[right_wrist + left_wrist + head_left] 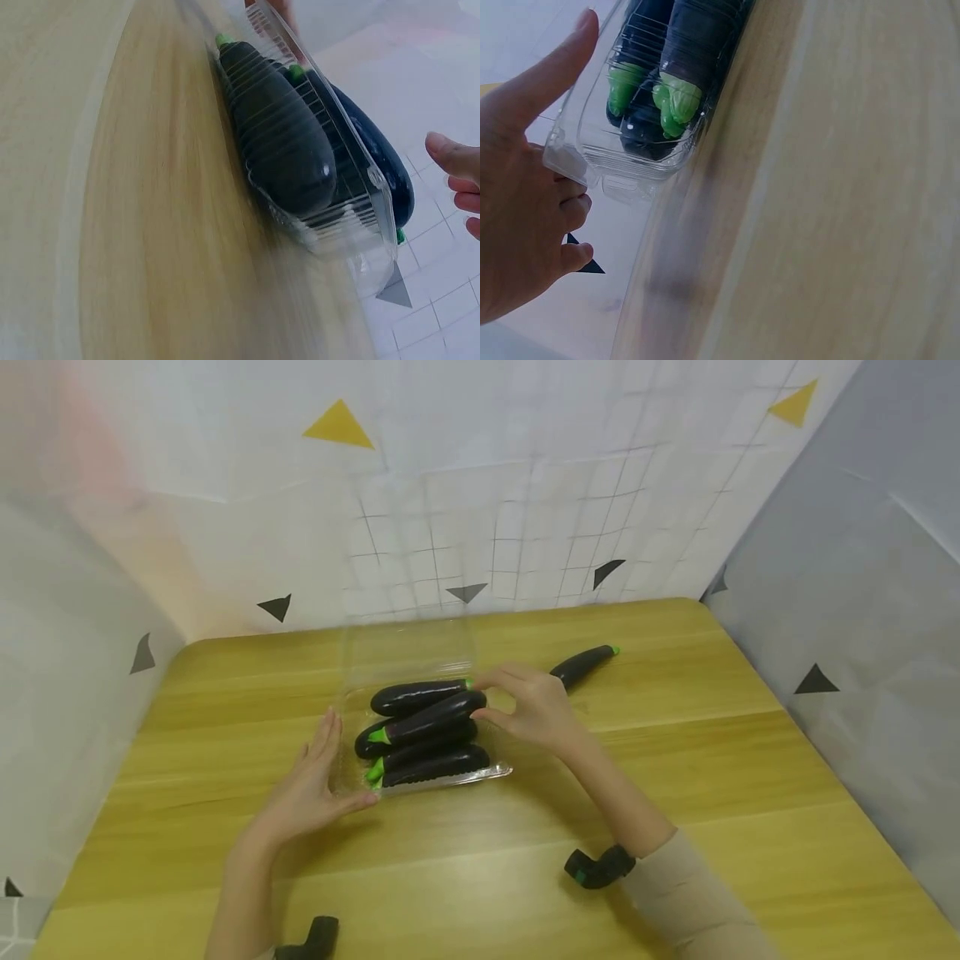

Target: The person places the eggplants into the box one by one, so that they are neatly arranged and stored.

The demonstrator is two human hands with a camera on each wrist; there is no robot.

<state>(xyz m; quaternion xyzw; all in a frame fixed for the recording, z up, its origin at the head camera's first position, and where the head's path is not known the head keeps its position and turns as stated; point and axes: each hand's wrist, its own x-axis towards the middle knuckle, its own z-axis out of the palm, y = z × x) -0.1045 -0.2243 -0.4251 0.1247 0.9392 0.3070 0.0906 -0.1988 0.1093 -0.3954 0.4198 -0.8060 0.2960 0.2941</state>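
Note:
Several dark eggplants with green stems lie in a clear plastic clamshell box (501,770), its lid (408,647) swung back. The topmost eggplant (435,717) lies slantwise over the others. At the box's left end my left hand (303,793) rests with fingers extended along the side and thumb by the front corner. My right hand (536,706) is beside the right end of the top eggplant, thumb and fingers spread apart. In the right wrist view, a gap separates the right thumb (450,156) from the eggplants.
Another eggplant (585,665) lies on the wooden table (465,893) to the right of the box, partly hidden behind my right hand. White sheets with triangles and grid lines (525,518) stand behind the table. Black wrist mounts (597,867) sit on both forearms.

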